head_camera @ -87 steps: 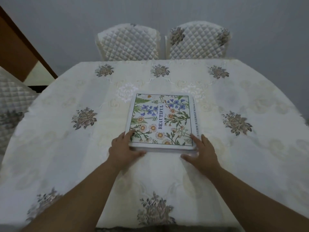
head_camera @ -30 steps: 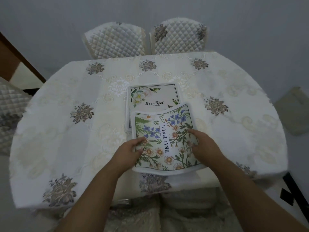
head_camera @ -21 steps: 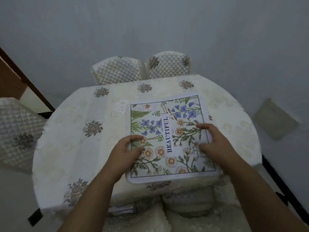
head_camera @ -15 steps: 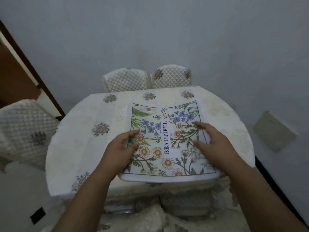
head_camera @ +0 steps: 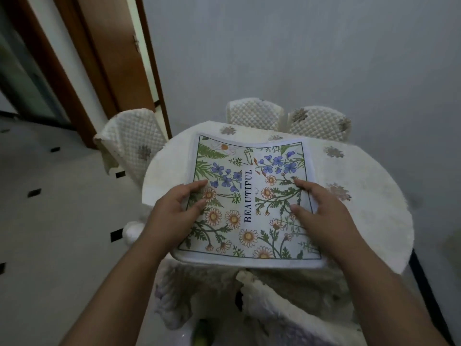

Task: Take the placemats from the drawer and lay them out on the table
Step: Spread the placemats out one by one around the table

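Placemat [head_camera: 252, 196] with a flower print and the word BEAUTIFUL is up in the air, held in front of the person and above the near part of the round table [head_camera: 369, 221]. The left hand [head_camera: 174, 216] pinches its left edge, thumb on the printed face and the other fingers hidden underneath. The right hand [head_camera: 321, 216] grips the right edge the same way, thumb and forefinger showing on top. With one hand on each side, the soft mat stays spread and nearly flat; only its far edge sags in the middle, where nothing supports it. The printed side faces up, probably so that it can go straight down the right way.

The mat hides much of the tablecloth, so I cannot tell whether other mats lie beneath it. Quilted chairs [head_camera: 287, 118] stand at the far side and another chair [head_camera: 132, 141] at the left; these likely mark the seats where mats belong. I judge that this one is being carried to such a place.
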The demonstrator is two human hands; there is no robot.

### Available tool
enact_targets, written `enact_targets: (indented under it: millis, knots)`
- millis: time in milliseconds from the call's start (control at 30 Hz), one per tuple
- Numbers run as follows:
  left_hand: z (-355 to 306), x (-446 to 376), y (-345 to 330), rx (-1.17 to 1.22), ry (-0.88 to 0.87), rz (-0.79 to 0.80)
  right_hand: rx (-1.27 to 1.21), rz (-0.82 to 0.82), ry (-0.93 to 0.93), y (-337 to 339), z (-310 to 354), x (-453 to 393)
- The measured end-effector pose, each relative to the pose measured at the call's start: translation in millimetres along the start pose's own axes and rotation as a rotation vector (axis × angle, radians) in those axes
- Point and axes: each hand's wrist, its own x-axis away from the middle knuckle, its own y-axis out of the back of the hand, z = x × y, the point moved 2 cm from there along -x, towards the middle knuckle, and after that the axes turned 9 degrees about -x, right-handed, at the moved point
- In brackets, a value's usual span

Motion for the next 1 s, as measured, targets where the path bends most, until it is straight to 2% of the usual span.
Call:
enact_targets:
  millis: [133,333,633,867,1000]
  knots:
    - [20,57,43,-0.052,0.108,-0.13,-0.002,0.126,0.078,-41,23,20]
    - [71,150,133,0.009,0.273,-0.347,-0.016,0.373,0.198,-139,86,53]
    - [175,262,278,0.023,0.46,-0.608,0.008,0.66,0.31,-332,196,122]
    - [259,327,415,-0.026,0.578,-0.73,-0.003,0.8,0.376,-498,283,181]
    - [295,335,469,-0.019,0.603,-0.743,0.004,0.826,0.388,-557,316,194]
